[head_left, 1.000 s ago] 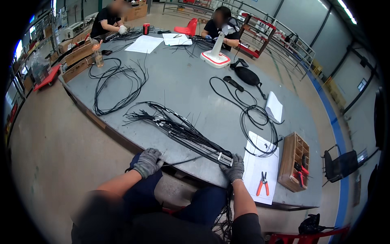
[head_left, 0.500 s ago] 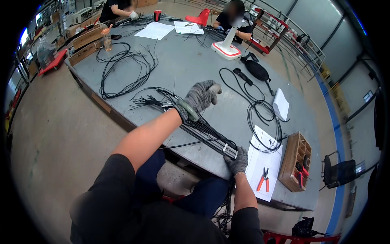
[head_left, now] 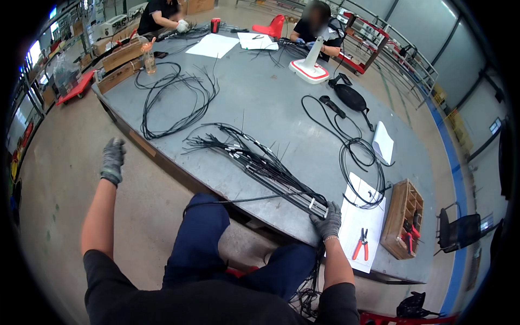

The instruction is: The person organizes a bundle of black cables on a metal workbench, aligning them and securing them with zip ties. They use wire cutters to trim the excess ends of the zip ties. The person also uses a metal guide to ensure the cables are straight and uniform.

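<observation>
Left hand (head_left: 112, 161) swung out, gloved grip released, right hand (head_left: 326, 221) grasping black wire bundle (head_left: 260, 165), grey table (head_left: 271, 92).

The person is wearing grey knit gloves on the left hand (head_left: 112, 161) and right hand (head_left: 327, 221), a black short-sleeved shirt baring both forearms, and dark blue trousers.

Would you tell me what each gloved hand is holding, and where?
The right hand grips the near end of the black cable bundle. The left hand holds nothing visible.
</observation>
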`<state>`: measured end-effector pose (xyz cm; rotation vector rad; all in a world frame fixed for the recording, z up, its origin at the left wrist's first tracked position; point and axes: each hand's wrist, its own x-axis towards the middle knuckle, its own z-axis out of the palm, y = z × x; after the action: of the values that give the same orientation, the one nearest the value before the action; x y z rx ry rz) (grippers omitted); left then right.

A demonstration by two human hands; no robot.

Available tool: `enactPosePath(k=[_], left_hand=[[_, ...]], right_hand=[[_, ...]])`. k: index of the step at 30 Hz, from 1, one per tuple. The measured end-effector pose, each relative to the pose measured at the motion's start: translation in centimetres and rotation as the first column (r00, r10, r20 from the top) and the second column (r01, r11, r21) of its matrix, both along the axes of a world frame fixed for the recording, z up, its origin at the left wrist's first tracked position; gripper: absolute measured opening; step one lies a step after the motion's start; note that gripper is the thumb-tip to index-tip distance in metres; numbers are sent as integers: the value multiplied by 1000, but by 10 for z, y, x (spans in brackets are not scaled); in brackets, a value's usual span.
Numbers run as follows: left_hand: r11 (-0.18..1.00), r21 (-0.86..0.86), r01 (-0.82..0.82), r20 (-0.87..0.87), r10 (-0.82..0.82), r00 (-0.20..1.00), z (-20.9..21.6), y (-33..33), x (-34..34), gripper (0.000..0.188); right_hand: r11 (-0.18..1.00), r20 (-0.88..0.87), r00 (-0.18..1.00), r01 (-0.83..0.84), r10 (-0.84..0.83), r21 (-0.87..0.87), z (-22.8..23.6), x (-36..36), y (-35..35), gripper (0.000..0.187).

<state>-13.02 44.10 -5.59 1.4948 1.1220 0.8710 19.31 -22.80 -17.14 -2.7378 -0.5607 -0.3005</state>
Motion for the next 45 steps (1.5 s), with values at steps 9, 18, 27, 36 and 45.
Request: enactPosePath(k=[9,18,27,36,45], left_hand=[[681,26,732,-134,-723,678,-64,-200,155,15],[59,391,918,-523,-807,275,-26,-386,269,41],[-263,398,879,-746,-650,143,-43,-474,317,54],[-257,204,945,-858,-511,47,-75,-480,332,59],[-226,241,944,-825,-561,76,-76,-473,327,60]], right_hand=[[1000,-5,1000,18,-18,21,7,-2,1,83],[999,6,1000,6,-6,49,2,-2,5,84],[1000,-36,999,23,-22,3,4,6,7,84],[1000,-21,999,26,-25,18,0,5,1,86],[999,-19,999,35,-36,-29,2,4,9,86]])
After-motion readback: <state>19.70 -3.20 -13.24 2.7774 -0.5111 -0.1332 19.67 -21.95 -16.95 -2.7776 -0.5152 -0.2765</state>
